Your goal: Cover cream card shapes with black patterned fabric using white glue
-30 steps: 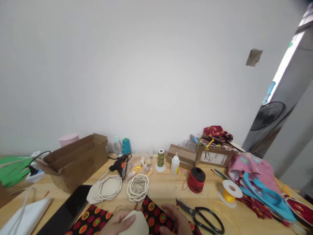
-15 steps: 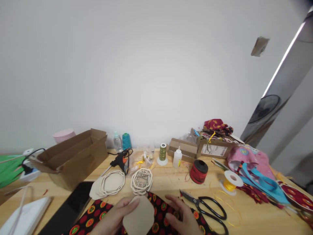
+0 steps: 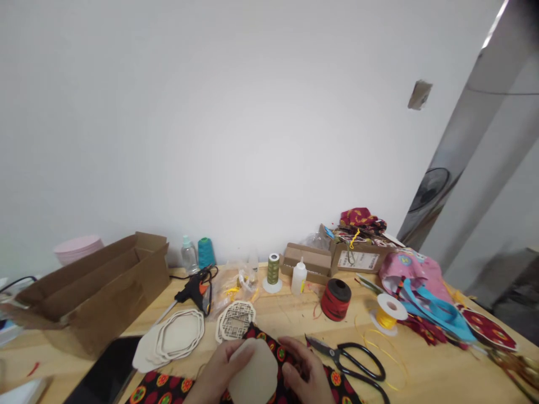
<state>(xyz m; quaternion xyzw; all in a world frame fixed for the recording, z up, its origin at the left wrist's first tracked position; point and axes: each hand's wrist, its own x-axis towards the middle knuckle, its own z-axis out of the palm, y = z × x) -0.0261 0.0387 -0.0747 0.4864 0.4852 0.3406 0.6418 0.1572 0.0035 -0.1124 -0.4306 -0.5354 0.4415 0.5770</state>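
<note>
My left hand (image 3: 215,375) and my right hand (image 3: 304,375) rest at the bottom edge on a black cloth with red and orange dots (image 3: 168,384). Between them lies a plain beige lobed wooden panel (image 3: 253,377). The left hand's fingers curl over the panel's left edge and grip it. The right hand's fingers press on the cloth at the panel's right side. Just beyond the hands lie a stack of lattice-cut wooden pieces (image 3: 236,320) and a stack of wooden frames (image 3: 174,339).
Black scissors (image 3: 351,365) lie right of my right hand. Behind are a glue gun (image 3: 194,287), a red spool (image 3: 336,299), a yellow spool (image 3: 387,314), a green thread cone (image 3: 273,272), a glue bottle (image 3: 298,276), an open cardboard box (image 3: 88,292) and piled cloth (image 3: 421,286).
The view has swung and the table has shifted left and down. The beige panel has come further into sight between my hands, which stay on the cloth.
</note>
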